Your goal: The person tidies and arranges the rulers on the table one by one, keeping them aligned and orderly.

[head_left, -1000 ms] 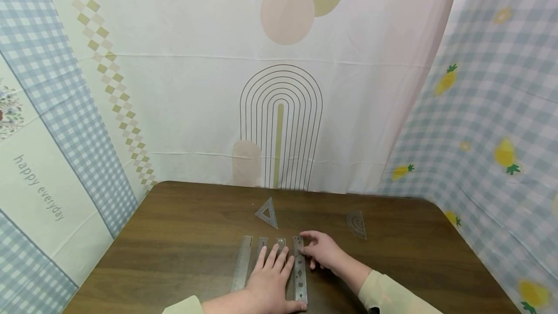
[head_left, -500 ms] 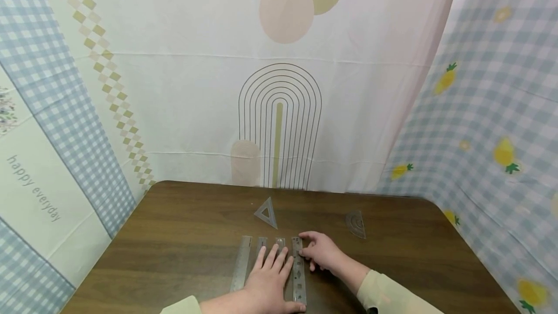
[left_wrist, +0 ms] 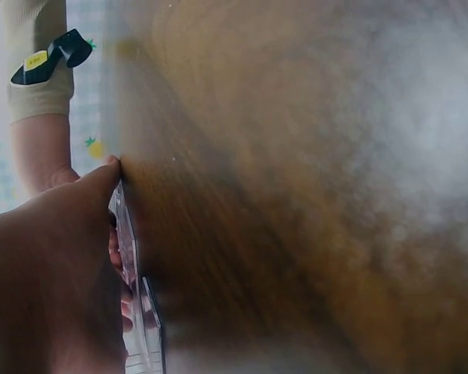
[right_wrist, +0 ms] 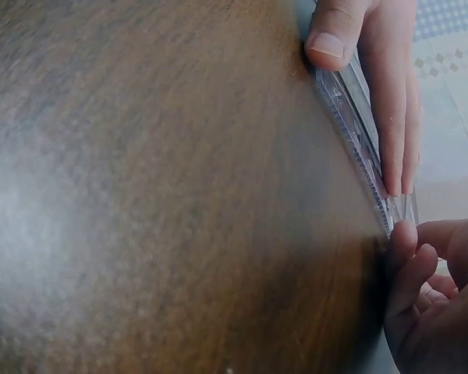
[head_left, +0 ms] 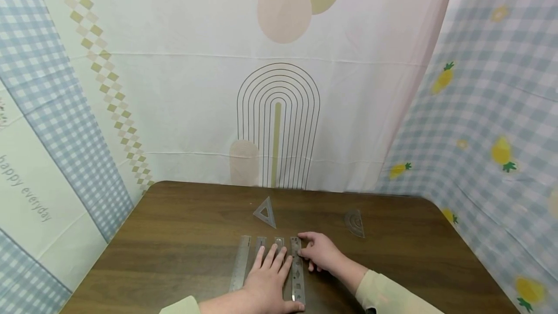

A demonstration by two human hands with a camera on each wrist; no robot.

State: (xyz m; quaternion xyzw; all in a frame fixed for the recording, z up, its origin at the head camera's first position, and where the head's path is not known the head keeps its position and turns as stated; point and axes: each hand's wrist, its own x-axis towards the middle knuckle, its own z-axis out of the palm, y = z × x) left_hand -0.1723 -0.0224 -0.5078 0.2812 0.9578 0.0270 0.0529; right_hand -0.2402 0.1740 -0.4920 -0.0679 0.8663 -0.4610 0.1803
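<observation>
Stencil ruler (head_left: 298, 270): likely light, stiff; best held by edges. Left grip (head_left: 267, 281) spread leftward of it, right grip (head_left: 321, 251) pinching its far end.

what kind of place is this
Probably a curtained-off tabletop workspace: a brown table with clear rulers, a patterned white cloth behind, and a blue checked cloth on the right.

Left hand (head_left: 269, 281) splayed, right hand (head_left: 321, 251) curled
</observation>
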